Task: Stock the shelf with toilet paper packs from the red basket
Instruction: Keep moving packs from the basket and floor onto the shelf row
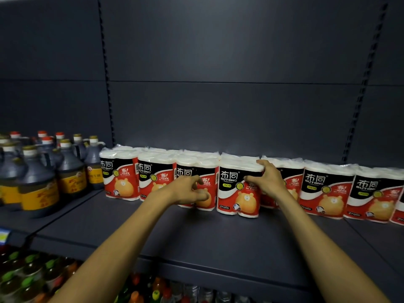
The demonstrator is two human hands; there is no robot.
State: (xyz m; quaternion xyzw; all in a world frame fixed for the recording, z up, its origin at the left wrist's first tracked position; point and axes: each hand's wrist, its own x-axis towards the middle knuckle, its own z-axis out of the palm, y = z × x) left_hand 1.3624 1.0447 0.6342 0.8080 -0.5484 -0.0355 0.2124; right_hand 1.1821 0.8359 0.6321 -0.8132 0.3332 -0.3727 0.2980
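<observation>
Item: plastic-wrapped two-roll toilet paper pack, white with a red, black and orange bear print (239, 186), standing upright on the dark grey metal shelf (196, 235), long axis vertical, set slightly forward of the row of matching packs (325, 189) that runs left and right along the back panel. Right hand (267, 179): fingers curled over the pack's upper right corner, thumb against its front face, gripping it; the pack lies directly left of this palm and touching it. Left hand (192, 191): fingers loosely bent, holding nothing, hovering in front of the neighbouring pack (196, 186) just left of the item, near but apart from the item itself. The right hand is the nearer one; the pack sits between the two hands. Judged step: seating this pack into line, which would call for a short push straight back toward the panel. Adjoining stock: dark jugs with yellow labels (39, 176) on the shelf section to the left; colourful bottled drinks (32, 276) on the tier below. Red basket: not in view.
</observation>
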